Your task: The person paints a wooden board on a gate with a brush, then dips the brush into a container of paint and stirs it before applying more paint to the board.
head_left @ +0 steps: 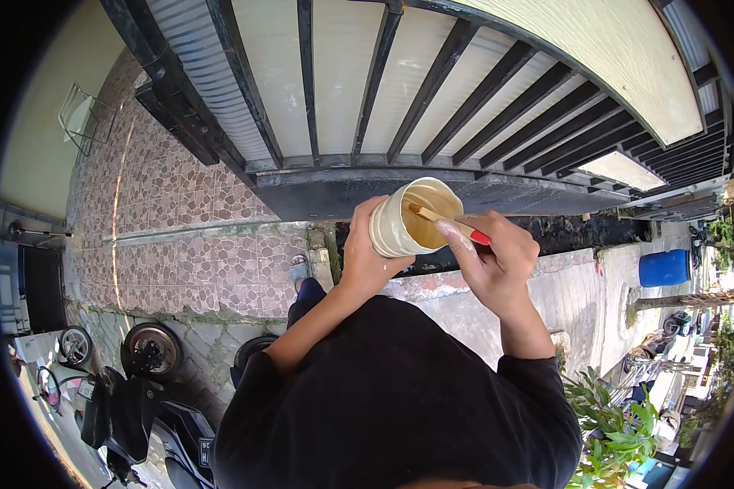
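My left hand (362,253) is wrapped round a cream-coloured cup (390,224), tilted so that its inside faces me. A paintbrush (430,214) with a wooden handle and a red end is pinched in my right hand (497,259). Its tip reaches into the cup, and the bristles are hard to make out. Pale smears, like paint, mark my right thumb. Whatever liquid is in the cup cannot be clearly seen.
Before me stands a black-barred gate (367,81) with cream panels. A dark ditch (554,232) runs below it. Stone-patterned tiles (179,191) lie left, near a parked motorcycle (151,416). A blue barrel (663,268) and a leafy plant (616,424) are on the right.
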A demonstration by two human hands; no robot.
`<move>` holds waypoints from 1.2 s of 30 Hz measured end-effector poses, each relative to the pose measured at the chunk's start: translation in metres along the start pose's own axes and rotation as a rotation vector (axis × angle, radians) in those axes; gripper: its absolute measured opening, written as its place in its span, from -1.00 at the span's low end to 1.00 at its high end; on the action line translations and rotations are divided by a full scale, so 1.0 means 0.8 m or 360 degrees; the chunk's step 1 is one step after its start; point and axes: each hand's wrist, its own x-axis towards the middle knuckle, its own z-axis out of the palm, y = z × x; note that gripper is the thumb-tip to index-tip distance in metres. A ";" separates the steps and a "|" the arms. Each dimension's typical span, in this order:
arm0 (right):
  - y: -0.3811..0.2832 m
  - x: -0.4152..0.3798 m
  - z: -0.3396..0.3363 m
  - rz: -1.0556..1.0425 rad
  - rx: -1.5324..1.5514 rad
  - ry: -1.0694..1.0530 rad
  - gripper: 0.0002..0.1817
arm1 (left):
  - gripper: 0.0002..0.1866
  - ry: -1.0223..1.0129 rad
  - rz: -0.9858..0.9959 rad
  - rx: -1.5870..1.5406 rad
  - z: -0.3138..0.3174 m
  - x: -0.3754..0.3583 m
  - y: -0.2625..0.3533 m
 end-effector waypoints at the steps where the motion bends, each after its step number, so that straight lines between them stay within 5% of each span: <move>1: 0.002 -0.001 0.002 -0.0029 -0.0030 -0.0028 -0.76 | 0.10 -0.0007 -0.0001 0.0004 0.001 0.001 0.001; 11: 0.026 -0.015 -0.013 -0.0120 -0.0100 -0.0010 -0.76 | 0.07 0.0030 -0.0020 0.0035 0.028 0.000 0.006; 17: 0.037 -0.037 -0.033 0.0172 0.0234 -0.0001 -0.75 | 0.06 0.0108 0.0014 0.0150 0.053 -0.027 0.005; 23: 0.058 -0.055 -0.031 -0.0111 0.0141 -0.0052 -0.75 | 0.05 0.0186 -0.0034 0.0194 0.067 -0.054 0.016; 26: 0.054 -0.062 -0.029 -0.0012 0.0233 -0.0062 -0.78 | 0.05 0.0207 -0.0031 0.0230 0.063 -0.057 0.012; 28: 0.042 -0.064 -0.025 0.0466 0.0501 0.0043 -0.83 | 0.05 0.0197 -0.0013 0.0233 0.057 -0.052 0.006; 32: 0.023 -0.059 -0.007 0.0859 0.0675 0.0215 -0.88 | 0.06 0.0130 0.0028 0.0191 0.029 -0.027 -0.006; 36: 0.015 -0.031 0.008 0.0614 0.0617 0.0130 -0.88 | 0.07 0.0000 0.0021 0.0132 -0.010 0.006 -0.007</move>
